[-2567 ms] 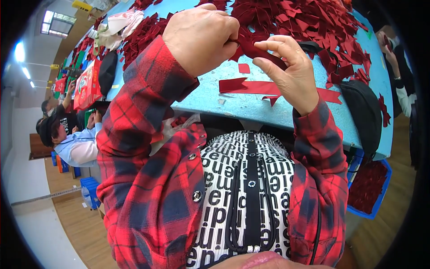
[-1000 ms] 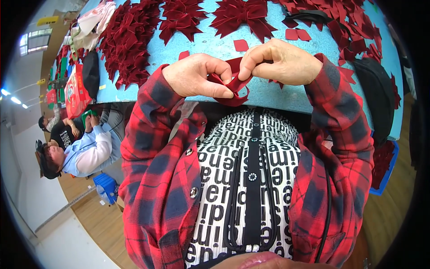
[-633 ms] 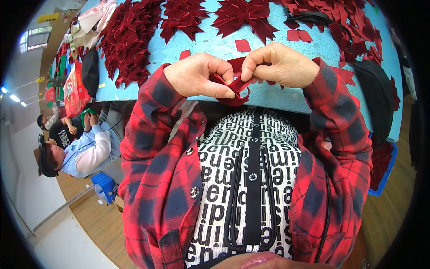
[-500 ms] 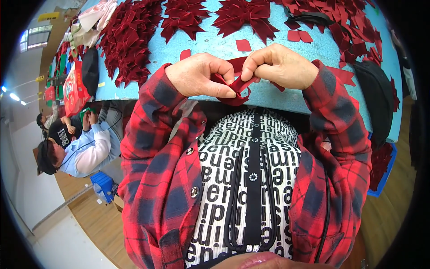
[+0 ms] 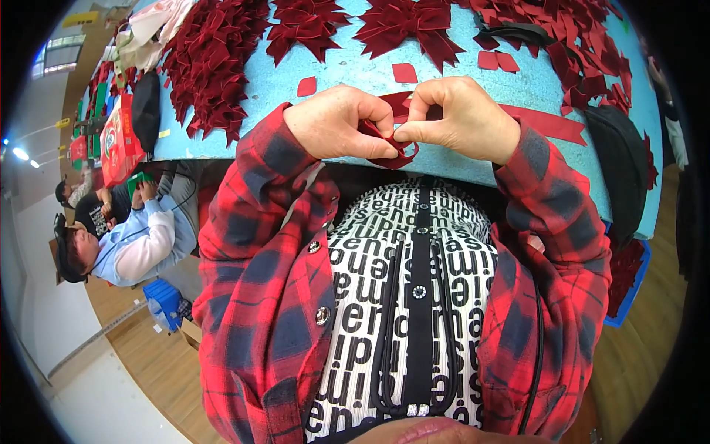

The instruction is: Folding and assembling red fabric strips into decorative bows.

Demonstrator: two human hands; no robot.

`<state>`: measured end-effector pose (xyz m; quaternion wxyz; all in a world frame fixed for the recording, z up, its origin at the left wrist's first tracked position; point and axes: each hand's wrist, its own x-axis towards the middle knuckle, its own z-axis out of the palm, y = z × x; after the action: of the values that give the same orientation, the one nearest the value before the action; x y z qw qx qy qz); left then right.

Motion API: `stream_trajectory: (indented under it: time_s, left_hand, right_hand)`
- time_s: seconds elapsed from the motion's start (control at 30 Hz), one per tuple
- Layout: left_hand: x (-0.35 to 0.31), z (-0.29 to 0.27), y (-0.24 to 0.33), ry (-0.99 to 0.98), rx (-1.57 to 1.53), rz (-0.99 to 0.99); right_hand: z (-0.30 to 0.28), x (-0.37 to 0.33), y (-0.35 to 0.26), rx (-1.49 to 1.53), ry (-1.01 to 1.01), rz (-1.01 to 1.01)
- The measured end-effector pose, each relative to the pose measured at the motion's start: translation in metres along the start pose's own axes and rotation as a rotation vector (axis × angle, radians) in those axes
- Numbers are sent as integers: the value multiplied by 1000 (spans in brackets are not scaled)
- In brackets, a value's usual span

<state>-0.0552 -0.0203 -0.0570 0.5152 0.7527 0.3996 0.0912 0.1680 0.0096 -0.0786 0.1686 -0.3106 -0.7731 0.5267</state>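
Observation:
A dark red velvet ribbon (image 5: 403,157) is looped between my hands, just above the table's near edge. My left hand (image 5: 336,124) pinches the ribbon between thumb and bent forefinger. From the other side, the thumb and forefinger of my right hand (image 5: 467,122) close on the ribbon close to the left fingertips. Part of the loop hangs below the fingers, and another stretch shows behind them. The exact folds inside the grip are hidden. A flat red ribbon strip (image 5: 551,124) with a notched end lies on the table beside my right wrist.
The light blue table (image 5: 281,92) bears a heap of finished bows (image 5: 207,66) at left, a large bow (image 5: 407,29) farther off, small red pieces (image 5: 404,72) and loose ribbon strips (image 5: 592,70) at right. A black cloth item (image 5: 617,159) hangs over the right edge. A co-worker (image 5: 129,240) sits at left.
My right hand has turned and its fingers have rounded into a pinch nearer the left fingertips. The hanging loop looks smaller, and more of the strip by my right wrist shows.

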Motion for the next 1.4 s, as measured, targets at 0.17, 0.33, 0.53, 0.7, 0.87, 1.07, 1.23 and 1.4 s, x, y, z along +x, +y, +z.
stream_trajectory:
  time_s: [0.17, 0.33, 0.53, 0.7, 0.87, 1.07, 1.23, 1.4]
  left_hand:
    - [0, 3, -4, 49, 7, -34]
    - [1, 10, -8, 81, 18, -44]
    - [6, 20, -11, 107, 78, -147]
    - [12, 33, -34, 254, 5, -171]
    - [24, 35, -44, 364, 69, -213]
    - [42, 31, -75, 590, 64, -217]
    - [54, 23, -98, 740, -253, -190]
    - [57, 4, -87, 848, -340, -75]
  right_hand:
    - [7, 4, 3, 9, 105, -57]
    - [8, 5, 10, -76, 51, -133]
    - [5, 7, 14, -401, -25, -134]
    - [15, 9, 13, -713, 124, -244]
    - [34, 19, 20, -1103, 265, -390]
    - [50, 32, 16, -1465, 270, -323]
    - [54, 50, 7, -1513, 380, -262]
    - [47, 64, -7, -1384, 560, -240]
